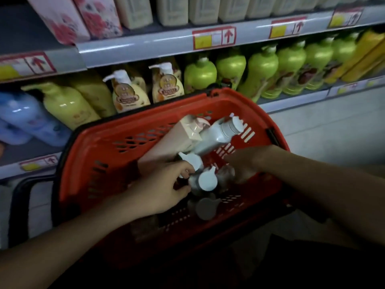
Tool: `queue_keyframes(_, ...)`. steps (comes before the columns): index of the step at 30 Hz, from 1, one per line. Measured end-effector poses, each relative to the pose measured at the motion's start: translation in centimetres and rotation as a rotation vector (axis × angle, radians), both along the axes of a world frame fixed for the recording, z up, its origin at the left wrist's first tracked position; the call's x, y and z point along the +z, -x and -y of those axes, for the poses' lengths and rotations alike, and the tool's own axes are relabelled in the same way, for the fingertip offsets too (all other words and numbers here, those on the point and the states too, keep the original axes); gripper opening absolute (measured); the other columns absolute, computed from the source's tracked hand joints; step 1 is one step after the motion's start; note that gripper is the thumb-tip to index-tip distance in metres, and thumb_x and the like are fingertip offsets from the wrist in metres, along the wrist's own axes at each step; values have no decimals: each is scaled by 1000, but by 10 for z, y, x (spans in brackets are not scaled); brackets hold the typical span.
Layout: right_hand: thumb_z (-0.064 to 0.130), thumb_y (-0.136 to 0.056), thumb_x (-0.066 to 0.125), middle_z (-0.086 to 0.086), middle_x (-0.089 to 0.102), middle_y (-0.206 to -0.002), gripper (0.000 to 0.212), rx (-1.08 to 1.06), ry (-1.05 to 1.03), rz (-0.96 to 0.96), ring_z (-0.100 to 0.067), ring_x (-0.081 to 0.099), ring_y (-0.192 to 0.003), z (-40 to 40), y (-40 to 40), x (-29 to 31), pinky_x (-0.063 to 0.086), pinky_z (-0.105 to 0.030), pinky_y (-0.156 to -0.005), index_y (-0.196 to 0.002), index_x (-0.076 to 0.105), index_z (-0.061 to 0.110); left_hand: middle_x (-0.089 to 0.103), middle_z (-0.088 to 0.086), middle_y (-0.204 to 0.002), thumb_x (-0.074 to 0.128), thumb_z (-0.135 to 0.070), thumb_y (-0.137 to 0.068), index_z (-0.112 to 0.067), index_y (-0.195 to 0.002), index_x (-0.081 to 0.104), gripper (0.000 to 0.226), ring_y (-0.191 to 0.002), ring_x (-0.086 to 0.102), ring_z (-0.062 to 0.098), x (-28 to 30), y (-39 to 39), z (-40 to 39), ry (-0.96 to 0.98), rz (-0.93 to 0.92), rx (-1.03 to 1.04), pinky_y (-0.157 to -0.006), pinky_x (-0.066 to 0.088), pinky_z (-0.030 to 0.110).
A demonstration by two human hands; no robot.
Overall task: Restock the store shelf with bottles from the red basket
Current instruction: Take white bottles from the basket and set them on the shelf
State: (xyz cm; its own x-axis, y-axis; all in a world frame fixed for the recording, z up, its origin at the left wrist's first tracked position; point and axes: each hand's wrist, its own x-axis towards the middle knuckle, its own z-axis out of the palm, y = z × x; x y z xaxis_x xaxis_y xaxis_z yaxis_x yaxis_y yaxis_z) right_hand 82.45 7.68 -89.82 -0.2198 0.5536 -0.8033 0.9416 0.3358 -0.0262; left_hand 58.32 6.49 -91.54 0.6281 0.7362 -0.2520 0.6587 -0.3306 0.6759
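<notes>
The red basket (87, 155) stands in front of the shelf and holds several pump bottles. A white bottle (216, 136) and a beige bottle (177, 136) lie tilted at its far side. Several bottles with white pump heads (207, 180) stand lower in the middle. My left hand (164, 188) is inside the basket with its fingers curled around a white pump head (190, 160). My right hand (243, 163) reaches in from the right, its fingers down among the bottles; whether it holds one is hidden by blur.
The shelf (133, 49) behind the basket carries yellow pump bottles (129, 92), green bottles (200, 76) and a blue bottle (27, 113) at the left. Boxes and cream containers fill the level above. A black basket handle (18, 201) hangs at the left.
</notes>
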Motion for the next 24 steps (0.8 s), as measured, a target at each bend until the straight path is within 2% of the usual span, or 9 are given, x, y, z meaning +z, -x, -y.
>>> queue_keyframes(3,33,-96,57,-9,66,-126,35,-29,-45,77,-28,64,-114,1,-2,-9,51,-35,-88,-127,58,15,66,-10,-112,73,-23,-86,-24,-121,62,37,-100,60,4,-3,2,4,2,-39,-48,-88,48,22)
queue_keyframes(7,45,-94,57,-4,70,-115,35,171,-193,175,-24,66,-107,4,0,-14,51,-37,-88,-113,65,16,62,-15,-114,70,-30,-87,-33,-119,57,35,-103,59,6,-4,4,8,11,-100,-79,-90,51,32)
queue_keyframes(9,52,-92,55,-4,70,-110,41,184,-257,192,-23,66,-102,0,0,-11,52,-35,-88,-105,67,15,62,-17,-115,68,-33,-87,-36,-119,55,34,-101,59,6,-3,6,9,0,-110,-74,-88,53,35)
queue_keyframes(12,57,-90,54,-4,71,-110,49,5,-253,186,-24,67,-101,-6,6,-7,52,-33,-89,-103,70,14,62,-16,-116,67,-34,-87,-35,-120,56,35,-103,59,6,-3,8,10,-7,-96,-54,-87,53,36)
queue_keyframes(15,70,-84,52,-7,69,-117,62,-230,-406,73,-28,65,-110,-17,12,11,46,-34,-80,-111,68,16,63,-15,-114,68,-30,-87,-30,-120,60,33,-94,58,4,-4,8,7,-17,-55,-10,-84,53,33)
queue_keyframes(17,79,-77,51,-1,71,-95,60,-391,-450,-43,-25,70,-98,-22,12,37,47,-31,-75,-102,72,28,64,-12,-114,69,-26,-86,-27,-118,61,32,-89,54,0,-6,4,6,-42,-8,18,-81,48,24)
queue_keyframes(19,82,-68,45,8,69,-58,48,-520,-362,-182,-13,74,-69,-23,10,70,51,-25,-64,-74,74,45,63,-11,-119,71,-27,-85,-25,-122,59,39,-92,52,-3,-4,-2,4,-70,36,43,-83,42,16)
queue_keyframes(21,80,-63,40,2,68,-50,62,-607,-284,-254,-10,70,-48,-23,9,97,48,-22,-52,-66,74,29,58,-11,-127,74,-31,-81,-26,-131,52,54,-101,52,-3,1,-8,2,-68,105,56,-87,43,15)
queue_keyframes(24,63,-75,58,-11,72,-57,61,-796,-312,-360,-23,73,-51,-27,3,120,59,-31,-58,-74,76,5,44,-14,-144,78,-39,-77,-30,-146,33,83,-129,42,-1,9,-17,-2,-53,205,56,-101,41,21)
